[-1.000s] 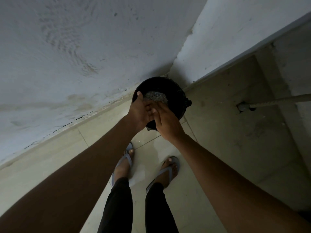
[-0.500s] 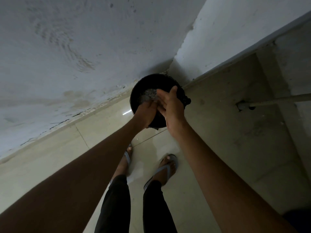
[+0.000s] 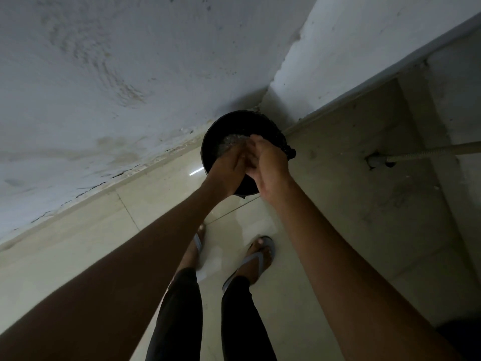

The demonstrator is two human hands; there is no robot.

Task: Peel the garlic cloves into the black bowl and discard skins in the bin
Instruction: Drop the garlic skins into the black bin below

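We see the bin (image 3: 221, 134) wedged in the corner, walls (image 3: 130, 74) touching its far sides, so access is only from above and the near side. Both hands meet over the mouth (blocking most of it). Hose (image 3: 429, 151) crosses well right; floor (image 3: 91, 243) left is open.

A: Bin (image 3: 223, 126)?
B: Black, with pale greyish bits (image 3: 230, 142) inside.
A: Floor (image 3: 78, 246)?
B: Beige glossy tiles, thin darker grout lines.
A: Wall (image 3: 109, 69)?
B: Off-white, brownish stains, dark cracks along its bottom edge.
A: Clothes?
B: Black trousers (image 3: 179, 316), blue-grey sandals (image 3: 256, 259).
A: Hose (image 3: 429, 151)?
B: Pale beige, ribbed.
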